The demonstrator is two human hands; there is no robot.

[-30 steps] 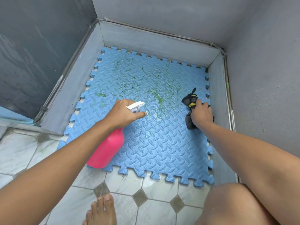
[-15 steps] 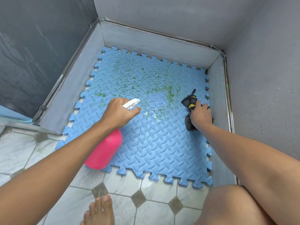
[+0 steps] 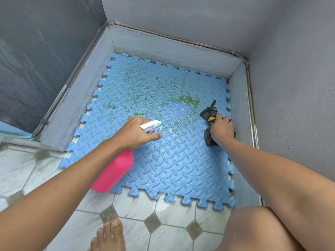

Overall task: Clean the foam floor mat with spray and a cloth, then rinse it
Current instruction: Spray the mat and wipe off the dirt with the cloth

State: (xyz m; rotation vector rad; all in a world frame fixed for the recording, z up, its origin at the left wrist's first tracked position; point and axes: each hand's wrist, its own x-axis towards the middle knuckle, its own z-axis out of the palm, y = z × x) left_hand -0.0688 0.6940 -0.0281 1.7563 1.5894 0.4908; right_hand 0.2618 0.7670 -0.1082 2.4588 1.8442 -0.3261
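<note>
Both hands work over the mat, low in a tiled corner. Our left hand [image 3: 135,133], centre of the frame, is wrapped around the neck of a pink spray bottle [image 3: 113,173]; its white nozzle [image 3: 150,124] points toward the upper right, and the forefinger lies stretched out under the trigger. The bottle's body slants down toward the lower left, its base over the mat's near edge. Our right hand [image 3: 222,129], at centre right, presses down on a bunched black cloth with a yellow patch [image 3: 210,115], fingers curled over it.

Nearest us, at the bottom edge, we note a bare foot [image 3: 108,236] and a knee [image 3: 253,230] on grey-white floor tiles [image 3: 172,211]. Beyond them the blue foam floor mat [image 3: 172,160] with interlocking edges lies flat, filling the corner. Its near half looks plain blue; green smears [image 3: 184,100] spread across the far half. Grey walls [image 3: 172,19] close the corner at the top.
</note>
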